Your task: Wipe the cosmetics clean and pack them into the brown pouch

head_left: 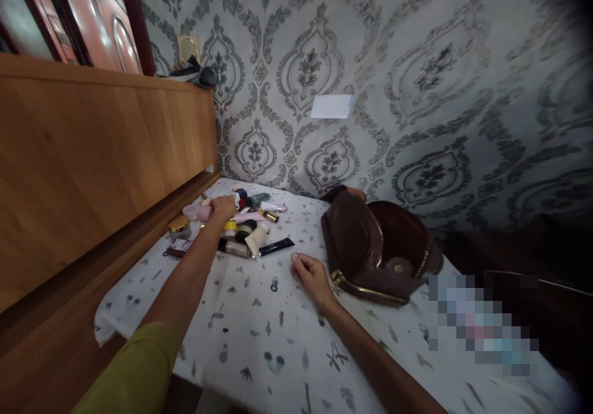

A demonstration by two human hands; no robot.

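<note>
My left hand (pixel 224 207) reaches into a cluster of cosmetics at the back left of the patterned cloth, beside a pink jar (pixel 204 212); its fingertips are hidden, so what it touches cannot be made out. My right hand (pixel 311 275) rests on the cloth with fingers curled together and nothing visible in them. Just beyond it lie a black tube (pixel 277 246) and a beige tube (pixel 256 240). To its right sits a brown bag (pixel 356 241), unzipped and gaping. A gold-lidded jar (pixel 179 225) and a dark red case (pixel 178 248) stand left of my left forearm.
A wooden panel (pixel 106 167) runs along the left side of the cloth-covered table (pixel 259 352). Patterned wallpaper is behind, with a white card (pixel 332 106) on it. A blurred-out item (pixel 482 327) lies at the right. Dark objects (pixel 194 71) sit on the panel's far end.
</note>
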